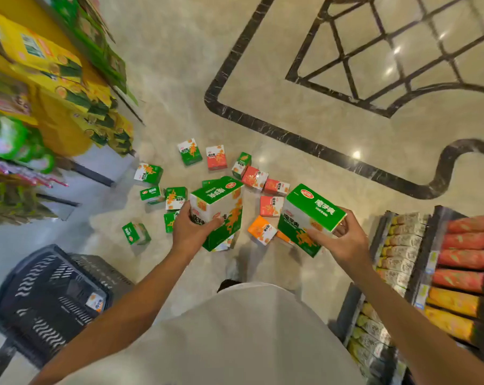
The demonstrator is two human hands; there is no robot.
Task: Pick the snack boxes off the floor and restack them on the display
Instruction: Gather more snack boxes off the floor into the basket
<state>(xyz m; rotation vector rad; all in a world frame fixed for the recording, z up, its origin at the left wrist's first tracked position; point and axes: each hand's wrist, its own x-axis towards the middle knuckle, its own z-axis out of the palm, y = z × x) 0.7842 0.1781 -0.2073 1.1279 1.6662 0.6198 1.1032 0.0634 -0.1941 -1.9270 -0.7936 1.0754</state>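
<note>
Left hand (192, 227) grips green box (218, 211), long axis toward 1 o'clock; its lower end hides floor boxes. Right hand (343, 240) pinches second green box (308, 218), long axis toward 4 o'clock.

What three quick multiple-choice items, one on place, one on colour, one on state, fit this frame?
1. Where is the black basket?
A. on the floor, on the person's left
B. on the right-hand shelf
C. in the right hand

2. What colour is the box in the left hand?
A. red
B. green
C. orange

3. What is the right hand doing?
A. hanging idle
B. pressing flat on the floor
C. gripping a green box

Key: 1 A, it sits low left on the floor. 2 B, green top and sides. 3 C, fingers curl round it.
</note>
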